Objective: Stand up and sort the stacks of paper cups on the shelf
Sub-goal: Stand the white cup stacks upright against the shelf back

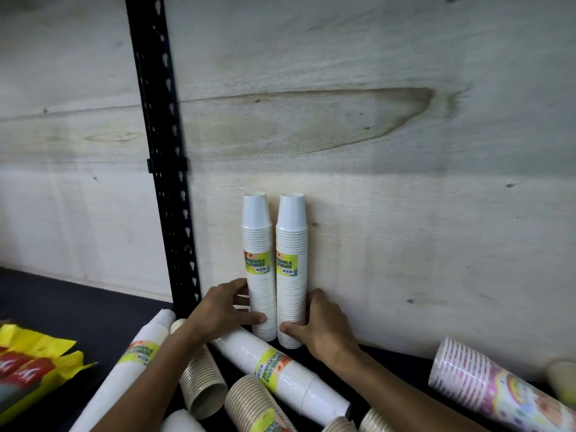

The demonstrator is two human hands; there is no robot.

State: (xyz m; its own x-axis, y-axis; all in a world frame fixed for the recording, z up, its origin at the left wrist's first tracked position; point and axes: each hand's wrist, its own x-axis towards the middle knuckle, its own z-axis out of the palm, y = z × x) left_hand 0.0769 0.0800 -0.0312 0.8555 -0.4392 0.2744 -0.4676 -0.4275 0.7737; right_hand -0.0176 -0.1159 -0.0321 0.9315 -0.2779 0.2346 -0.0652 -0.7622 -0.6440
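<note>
While our left hand [226, 307] and right hand [314, 327] grip two upright wrapped white paper-cup stacks [275, 269] at frame centre, white [280, 366], brown [202, 381] and patterned stacks [495, 388] lie unsorted below.

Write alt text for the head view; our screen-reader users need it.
Two upright white cup stacks stand side by side against a plywood wall, the left hand and right hand gripping their bases. White, brown and patterned stacks lie toppled on the dark shelf.

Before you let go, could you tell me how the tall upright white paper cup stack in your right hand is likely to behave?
The right-hand upright white cup stack is tall on a narrow base, so it probably tips easily once the right hand releases. It looks light, being nested paper. Its neighbouring upright white stack, held by the left hand, may steady it.
</note>
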